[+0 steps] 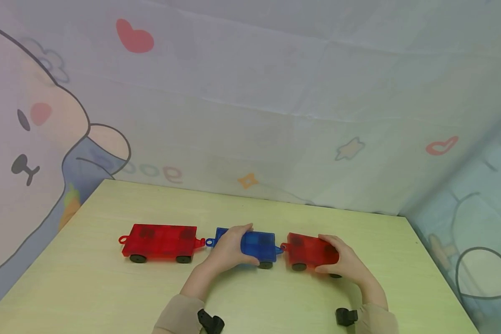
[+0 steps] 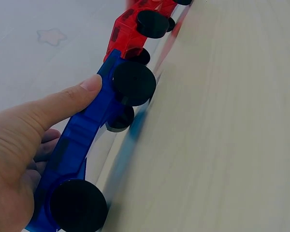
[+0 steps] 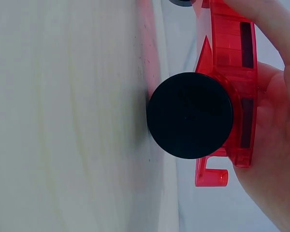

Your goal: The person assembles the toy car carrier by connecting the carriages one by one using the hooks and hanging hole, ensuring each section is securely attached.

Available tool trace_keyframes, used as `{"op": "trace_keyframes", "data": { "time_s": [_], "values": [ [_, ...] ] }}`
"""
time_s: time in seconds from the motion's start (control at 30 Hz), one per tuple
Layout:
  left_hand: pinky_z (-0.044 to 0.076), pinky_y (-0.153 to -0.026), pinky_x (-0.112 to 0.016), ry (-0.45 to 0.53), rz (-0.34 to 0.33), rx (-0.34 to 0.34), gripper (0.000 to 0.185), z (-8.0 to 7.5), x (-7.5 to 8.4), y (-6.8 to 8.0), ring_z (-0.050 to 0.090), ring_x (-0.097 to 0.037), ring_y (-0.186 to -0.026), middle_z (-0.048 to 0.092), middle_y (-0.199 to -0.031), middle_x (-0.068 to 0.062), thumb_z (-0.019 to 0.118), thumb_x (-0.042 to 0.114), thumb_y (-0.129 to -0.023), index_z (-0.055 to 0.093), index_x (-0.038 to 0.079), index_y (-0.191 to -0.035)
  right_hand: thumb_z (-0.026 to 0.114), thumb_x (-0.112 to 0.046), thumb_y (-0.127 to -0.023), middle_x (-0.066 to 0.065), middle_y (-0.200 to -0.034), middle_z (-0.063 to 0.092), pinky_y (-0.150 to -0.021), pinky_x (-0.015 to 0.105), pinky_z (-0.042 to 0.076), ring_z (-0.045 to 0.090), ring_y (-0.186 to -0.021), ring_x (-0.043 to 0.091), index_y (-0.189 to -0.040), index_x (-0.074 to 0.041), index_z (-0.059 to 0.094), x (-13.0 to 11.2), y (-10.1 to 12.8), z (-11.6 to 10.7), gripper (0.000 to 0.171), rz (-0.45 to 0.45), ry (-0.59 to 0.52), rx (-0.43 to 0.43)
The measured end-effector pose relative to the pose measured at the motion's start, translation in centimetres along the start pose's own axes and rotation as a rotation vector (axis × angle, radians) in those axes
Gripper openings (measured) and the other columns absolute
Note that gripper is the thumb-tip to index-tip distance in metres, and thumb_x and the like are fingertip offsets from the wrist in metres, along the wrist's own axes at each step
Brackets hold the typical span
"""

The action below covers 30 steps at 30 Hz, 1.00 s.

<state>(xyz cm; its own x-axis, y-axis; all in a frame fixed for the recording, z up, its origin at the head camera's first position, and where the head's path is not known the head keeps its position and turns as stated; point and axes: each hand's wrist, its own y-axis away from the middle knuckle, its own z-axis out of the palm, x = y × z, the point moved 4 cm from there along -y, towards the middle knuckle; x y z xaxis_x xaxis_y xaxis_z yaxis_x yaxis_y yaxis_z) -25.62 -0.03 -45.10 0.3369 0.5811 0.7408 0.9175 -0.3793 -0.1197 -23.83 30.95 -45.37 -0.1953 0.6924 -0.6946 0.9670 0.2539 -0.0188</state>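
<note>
Beige sleeves [image 1: 179, 315] edge into the bottom of the frame. Above them, the left hand [image 1: 229, 250] grips a blue car [image 1: 260, 243] at lower centre; the right hand [image 1: 348, 262] grips a red car [image 1: 306, 248] at lower right. Another red car [image 1: 163, 241] stands lower left. Beneath is a pale wood-grained table [image 1: 284, 306]; behind, a wrinkled pale cloth [image 1: 275, 93] with printed hearts and stars.

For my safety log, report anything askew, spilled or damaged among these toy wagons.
Nothing stands out. The left-hand red wagon, the blue wagon and the right-hand red wagon form a rough row across the table, with no visible spill or breakage.
</note>
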Motion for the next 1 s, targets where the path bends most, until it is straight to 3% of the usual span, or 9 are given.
{"op": "trace_keyframes", "data": {
  "time_s": [1.0],
  "values": [
    [0.041, -0.104, -0.054, 0.002, 0.020, -0.003, 0.091, -0.11, 0.13, -0.01, 0.045, -0.034, -0.131, 0.054, -0.137, -0.012, 0.087, 0.034, -0.069, 0.043, 0.002, -0.143, 0.085, -0.034, -0.072, 0.015, -0.142, 0.047, -0.101, 0.053, 0.041, 0.044, -0.126, 0.035, -0.142, -0.005, 0.045, 0.00, -0.05, 0.04, 0.085, -0.011, 0.014, 0.005]
  ]
}}
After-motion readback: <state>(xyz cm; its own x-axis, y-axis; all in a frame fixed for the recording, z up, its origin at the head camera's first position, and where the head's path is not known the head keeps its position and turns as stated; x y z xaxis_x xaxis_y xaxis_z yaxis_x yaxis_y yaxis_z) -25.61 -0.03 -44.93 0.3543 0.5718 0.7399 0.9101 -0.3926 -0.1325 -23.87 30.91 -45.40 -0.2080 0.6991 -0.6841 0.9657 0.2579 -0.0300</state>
